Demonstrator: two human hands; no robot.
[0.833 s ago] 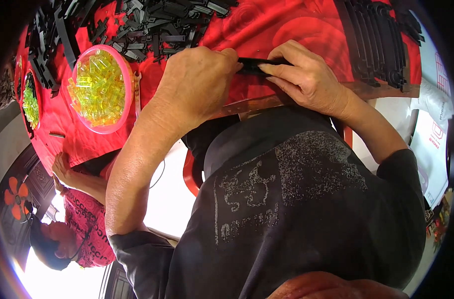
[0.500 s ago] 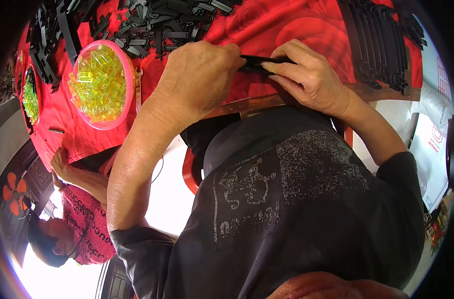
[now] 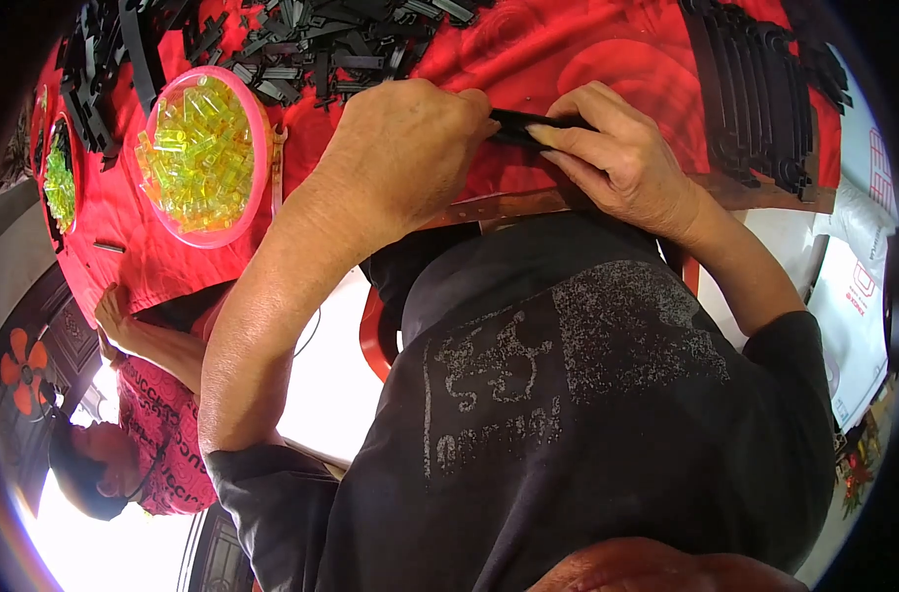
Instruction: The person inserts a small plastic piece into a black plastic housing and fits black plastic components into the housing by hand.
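Both my hands grip one narrow black plastic strip point(image 3: 516, 127) above the front edge of the red-covered table point(image 3: 528, 74). My left hand point(image 3: 410, 148) is closed around its left end, with most of the fingers hidden behind the back of the hand. At the other end, my right hand point(image 3: 617, 148) pinches the strip between thumb and fingers. Beyond my left hand lies a heap of small black plastic pieces point(image 3: 321, 44). To the left stands a pink-rimmed bowl point(image 3: 265, 163) filled with clear yellow plastic pieces point(image 3: 203, 148).
Long black strips point(image 3: 755, 99) lie in a row at the right, with more long black parts point(image 3: 139, 49) at the far left. A second bowl holds green pieces point(image 3: 60, 187). Another person point(image 3: 158, 434) sits at the left near an orange fan point(image 3: 23, 367). White packages point(image 3: 854, 296) stand at the right.
My hands and the strip stay nearly in place, shifted very slightly to the right. The view has tilted a little, and both hands keep their hold.
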